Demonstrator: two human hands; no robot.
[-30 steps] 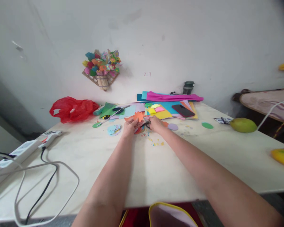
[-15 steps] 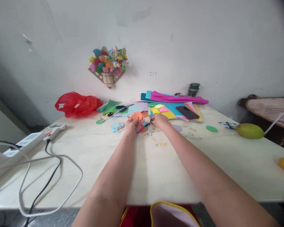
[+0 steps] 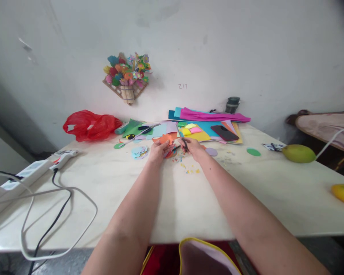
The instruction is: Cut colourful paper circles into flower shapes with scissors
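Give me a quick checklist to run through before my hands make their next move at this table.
1. Left hand has hold of the orange paper piece: ok, pinched at the fingertips.
2. Right hand holds the scissors: ok.
3. Scissor blades open: cannot tell, too small here.
4. Loose scraps swept away: not ok, they lie scattered below the hands.
5. Phone apart from the hands: ok, it lies beyond them, to the right.
6. Power strip away from the arms: ok, over at the left.
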